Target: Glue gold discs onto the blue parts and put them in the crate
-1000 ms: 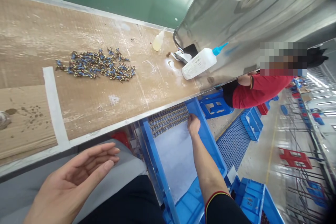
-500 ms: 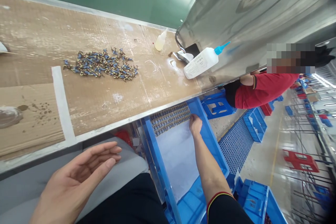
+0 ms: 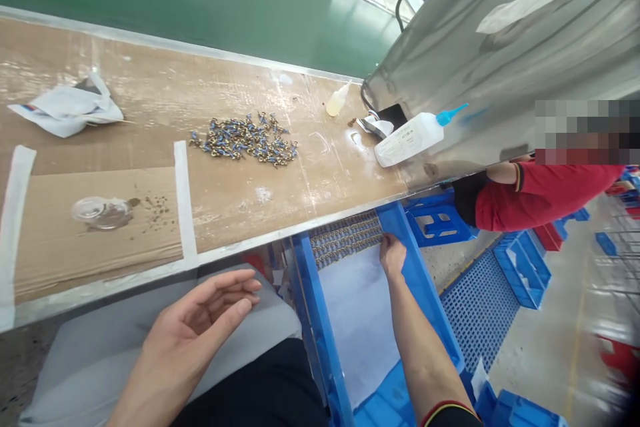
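Right hand (image 3: 392, 255) in blue crate (image 3: 425, 280), fingers curled at rows of small parts (image 3: 346, 244), grip unclear; left hand (image 3: 193, 330) spread, empty, lower left.

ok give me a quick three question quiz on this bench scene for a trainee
1. True or false: the left hand is holding a bottle.
2. Multiple choice: where is the right hand? A) on the pile of small metal parts B) in the blue crate, at the rows of parts C) on the white squeeze bottle
3. Fill in: the small clear dish sits on a sheet of ____ taped to the workbench.

Key
1. False: it is open, palm up, over the lap, and empty.
2. B
3. cardboard
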`<state>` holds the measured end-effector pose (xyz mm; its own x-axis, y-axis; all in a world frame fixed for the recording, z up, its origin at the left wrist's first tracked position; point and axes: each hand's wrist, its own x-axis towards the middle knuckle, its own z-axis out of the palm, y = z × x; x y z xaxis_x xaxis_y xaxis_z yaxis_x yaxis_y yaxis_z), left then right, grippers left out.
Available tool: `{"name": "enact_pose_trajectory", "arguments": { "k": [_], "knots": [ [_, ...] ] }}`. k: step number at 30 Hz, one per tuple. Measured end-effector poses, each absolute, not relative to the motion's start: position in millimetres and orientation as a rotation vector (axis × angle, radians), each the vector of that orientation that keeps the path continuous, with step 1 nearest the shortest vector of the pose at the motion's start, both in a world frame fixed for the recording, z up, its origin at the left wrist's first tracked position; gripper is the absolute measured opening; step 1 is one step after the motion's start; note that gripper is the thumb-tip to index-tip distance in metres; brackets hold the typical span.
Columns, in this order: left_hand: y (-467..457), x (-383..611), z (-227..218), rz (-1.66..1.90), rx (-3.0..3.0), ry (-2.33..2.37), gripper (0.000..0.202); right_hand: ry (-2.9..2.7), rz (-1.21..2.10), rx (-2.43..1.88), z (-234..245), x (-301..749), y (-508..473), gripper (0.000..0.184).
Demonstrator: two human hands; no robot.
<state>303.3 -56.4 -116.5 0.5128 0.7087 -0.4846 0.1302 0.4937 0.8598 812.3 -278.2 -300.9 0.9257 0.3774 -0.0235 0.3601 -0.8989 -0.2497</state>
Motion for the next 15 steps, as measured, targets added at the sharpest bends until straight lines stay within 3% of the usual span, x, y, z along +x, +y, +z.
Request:
{"name": "enact_pose_trajectory", "arguments": {
  "k": [6, 12, 15],
  "knots": [
    [-57, 303, -112, 0.453, 0.990, 1.012, 0.045, -0.500, -0.035, -2.694, -266, 792, -264, 0.034],
    [-55, 302, -110, 0.446, 0.981, 0.994, 0.040, -0.592, -0.254, -2.277, -177, 719, -215, 0.059],
    [-55, 303, -106, 0.432, 0.991, 0.985, 0.040, -0.924, -0.023, -2.059, -124, 669, -147, 0.041]
  ]
}}
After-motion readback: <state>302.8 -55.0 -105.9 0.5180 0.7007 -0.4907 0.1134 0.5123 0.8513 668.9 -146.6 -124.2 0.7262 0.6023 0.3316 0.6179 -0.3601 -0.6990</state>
